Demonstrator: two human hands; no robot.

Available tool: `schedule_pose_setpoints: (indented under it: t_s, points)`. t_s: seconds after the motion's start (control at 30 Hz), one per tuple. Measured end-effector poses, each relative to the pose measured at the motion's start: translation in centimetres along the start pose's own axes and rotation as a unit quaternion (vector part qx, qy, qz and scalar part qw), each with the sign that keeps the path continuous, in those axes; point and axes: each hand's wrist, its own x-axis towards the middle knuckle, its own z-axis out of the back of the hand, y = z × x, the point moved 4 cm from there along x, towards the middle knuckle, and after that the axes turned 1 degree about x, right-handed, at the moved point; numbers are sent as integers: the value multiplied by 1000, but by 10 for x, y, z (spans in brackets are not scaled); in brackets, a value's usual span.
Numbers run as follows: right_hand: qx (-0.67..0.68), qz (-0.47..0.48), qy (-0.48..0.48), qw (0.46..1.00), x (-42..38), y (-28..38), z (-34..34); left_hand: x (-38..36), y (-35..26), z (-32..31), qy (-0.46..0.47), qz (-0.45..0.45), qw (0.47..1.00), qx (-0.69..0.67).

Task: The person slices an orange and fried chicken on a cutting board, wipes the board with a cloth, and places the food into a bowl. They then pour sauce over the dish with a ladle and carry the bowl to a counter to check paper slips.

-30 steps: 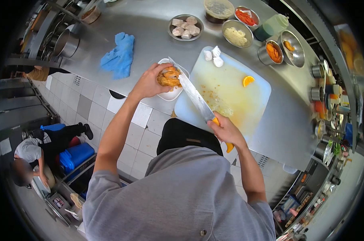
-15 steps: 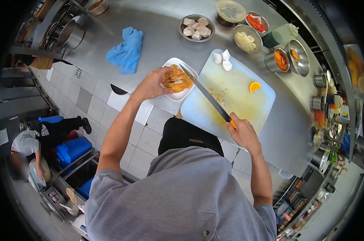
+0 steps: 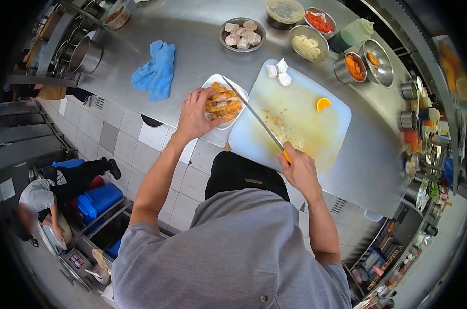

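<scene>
Sliced fried cutlet, golden and crumbed, lies fanned out on a white plate. My left hand rests at the near left side of the slices, its fingertips and thumb spread apart and touching them. In my right hand is a long knife, gripped by its yellow and black handle. Its blade slants over the cutting board, with the tip near the plate's right rim. On the board are an orange wedge, several white piped dollops and scattered crumbs.
Beyond the board stand a bowl of pale cubes, a bowl of minced garlic-like bits, a squeeze bottle and a pot of orange slices. A blue cloth lies left. Another person sits at far left.
The cutlet slices, earlier bunched in my left hand, now lie spread on the plate with that hand's fingers looser. My right hand and the knife have shifted slightly left and down.
</scene>
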Motion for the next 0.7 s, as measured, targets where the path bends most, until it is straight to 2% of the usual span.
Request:
schedule_pose_setpoints:
  t_s: [0.17, 0.3, 0.37, 0.47, 0.57, 0.7]
  points:
    - [-2, -14, 10, 1000, 1, 6, 5, -3, 5, -1, 7, 26, 999, -21]
    - [-25, 5, 21, 999, 3, 9, 6, -12, 3, -4, -19, 12, 999, 29]
    - [14, -13, 29, 999, 2, 11, 4, -13, 4, -3, -23, 16, 999, 25]
    - [82, -51, 69, 993, 4, 8, 1, -13, 10, 4, -103, -14, 990, -91]
    - [151, -85, 105, 979, 7, 9, -5, -7, 13, 8, -175, -68, 975, -120]
    - [193, -85, 117, 970, 10, 15, -10, 6, -15, -1, -235, -62, 955, -167]
